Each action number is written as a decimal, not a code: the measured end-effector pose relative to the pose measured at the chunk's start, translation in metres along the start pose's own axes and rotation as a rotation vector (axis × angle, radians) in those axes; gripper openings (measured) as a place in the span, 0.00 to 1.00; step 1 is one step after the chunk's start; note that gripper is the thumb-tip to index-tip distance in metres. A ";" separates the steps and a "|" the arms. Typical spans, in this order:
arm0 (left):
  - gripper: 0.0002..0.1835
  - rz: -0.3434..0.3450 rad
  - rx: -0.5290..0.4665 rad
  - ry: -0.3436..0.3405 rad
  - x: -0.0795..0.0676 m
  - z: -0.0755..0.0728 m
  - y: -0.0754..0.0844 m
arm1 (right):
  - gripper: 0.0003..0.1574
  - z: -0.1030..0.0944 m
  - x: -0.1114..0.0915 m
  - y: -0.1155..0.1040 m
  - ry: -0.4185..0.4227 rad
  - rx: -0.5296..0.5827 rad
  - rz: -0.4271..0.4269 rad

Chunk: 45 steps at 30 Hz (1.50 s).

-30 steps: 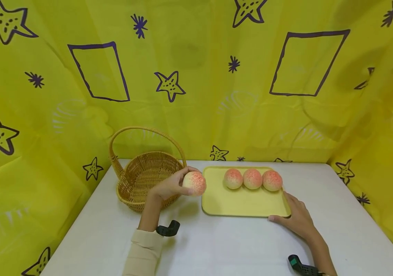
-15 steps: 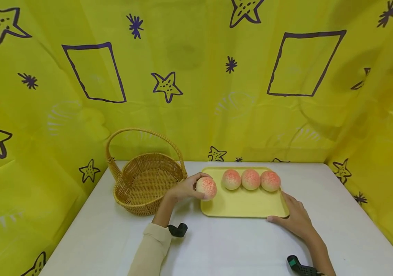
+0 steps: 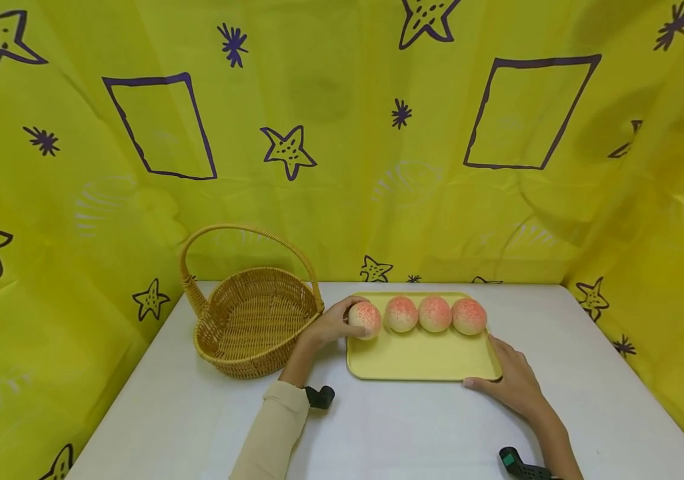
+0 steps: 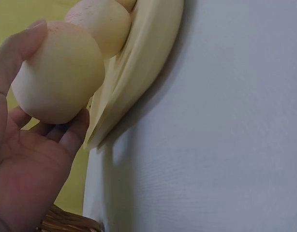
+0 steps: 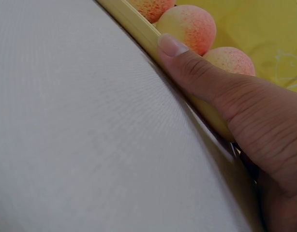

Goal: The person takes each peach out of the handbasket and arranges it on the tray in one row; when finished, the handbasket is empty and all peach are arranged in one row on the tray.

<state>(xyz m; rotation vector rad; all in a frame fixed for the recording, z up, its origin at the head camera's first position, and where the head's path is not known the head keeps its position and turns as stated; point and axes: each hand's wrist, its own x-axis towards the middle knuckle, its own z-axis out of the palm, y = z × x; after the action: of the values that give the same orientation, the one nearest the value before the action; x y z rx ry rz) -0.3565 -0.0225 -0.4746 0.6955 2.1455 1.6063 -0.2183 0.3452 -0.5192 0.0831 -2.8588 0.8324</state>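
Observation:
A pale peach (image 3: 365, 321) with a speckled pink top is in my left hand (image 3: 335, 324), at the left end of the yellow tray (image 3: 414, 363). Thumb and fingers grip it from opposite sides; in the left wrist view the peach (image 4: 61, 72) hangs close over the tray's rim. Three similar peaches (image 3: 435, 314) sit in a row along the tray's back half, to the right of the held one. My right hand (image 3: 516, 381) holds the tray's front right corner, its thumb along the front rim and its fingers at the right side.
A wicker basket (image 3: 246, 367) with a tall arched handle stands left of the tray, beside my left forearm. Both rest on a white table (image 3: 402, 433). Yellow cloth (image 3: 342, 200) with dark starfish drawings hangs behind and at both sides.
My left hand has moved right with its peach, from beside the basket to the tray's left end, in line with the other peaches. The right hand stays at the tray's corner.

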 end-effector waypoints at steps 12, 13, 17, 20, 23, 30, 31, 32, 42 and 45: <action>0.36 0.010 0.112 -0.005 0.007 0.003 -0.004 | 0.71 -0.001 0.000 0.000 0.010 -0.008 0.000; 0.37 0.007 0.129 -0.006 0.006 0.003 -0.004 | 0.71 0.000 -0.001 0.000 0.008 -0.007 0.002; 0.38 -0.005 0.172 -0.002 0.003 0.004 -0.004 | 0.71 0.001 -0.003 -0.001 0.004 -0.002 0.004; 0.40 0.005 0.220 -0.001 0.002 0.005 -0.003 | 0.71 0.001 -0.003 -0.001 0.007 0.001 0.002; 0.42 0.016 0.270 0.005 0.001 0.008 -0.002 | 0.71 0.001 -0.003 0.000 0.006 0.002 0.000; 0.48 -0.057 0.303 0.104 0.002 0.019 0.003 | 0.70 0.001 -0.001 0.000 0.008 0.007 -0.009; 0.48 -0.068 0.299 0.114 0.002 0.020 0.004 | 0.70 0.001 -0.001 -0.001 0.012 0.011 -0.015; 0.48 -0.073 0.299 0.122 0.003 0.019 0.005 | 0.70 0.001 -0.001 -0.001 0.014 0.016 -0.018; 0.40 -0.021 0.226 0.100 0.004 0.010 0.001 | 0.70 0.001 -0.001 -0.002 0.014 0.004 -0.026; 0.37 -0.012 0.184 0.095 0.006 0.009 -0.003 | 0.70 0.001 -0.002 -0.001 0.014 0.005 -0.023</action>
<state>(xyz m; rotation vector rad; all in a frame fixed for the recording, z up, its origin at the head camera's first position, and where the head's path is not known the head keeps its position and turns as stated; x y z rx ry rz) -0.3571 -0.0127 -0.4797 0.6705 2.3838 1.4764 -0.2168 0.3445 -0.5197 0.1097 -2.8376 0.8326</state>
